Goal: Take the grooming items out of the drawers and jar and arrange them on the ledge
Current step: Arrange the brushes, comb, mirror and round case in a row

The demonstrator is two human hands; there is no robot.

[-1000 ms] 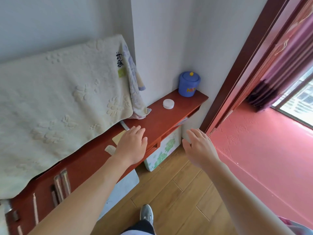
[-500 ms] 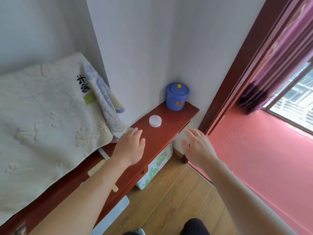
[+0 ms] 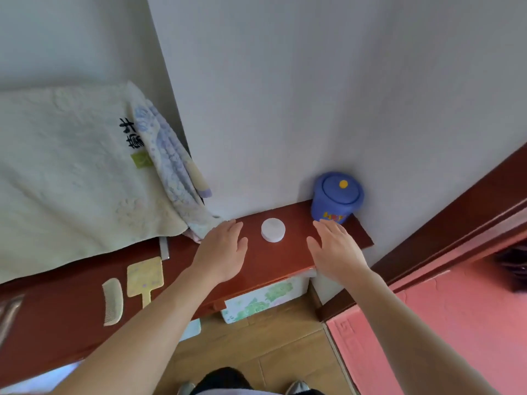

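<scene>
Contents of blue jar [image 3: 336, 199] hidden under closed lid, at far right end of ledge [image 3: 288, 252]. Left hand [image 3: 221, 253] and right hand [image 3: 336, 250] flat, fingers spread, holding nothing, flanking white round tin [image 3: 273, 230]. Comb [image 3: 113, 301] flat on ledge, further left.

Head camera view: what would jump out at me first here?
A blue lidded jar stands at the right end of the ledge, in the wall corner. The open left hand and right hand are spread over the ledge either side of a small white round tub. Further left, a comb and a yellow paddle lie below a cream towel.
</scene>
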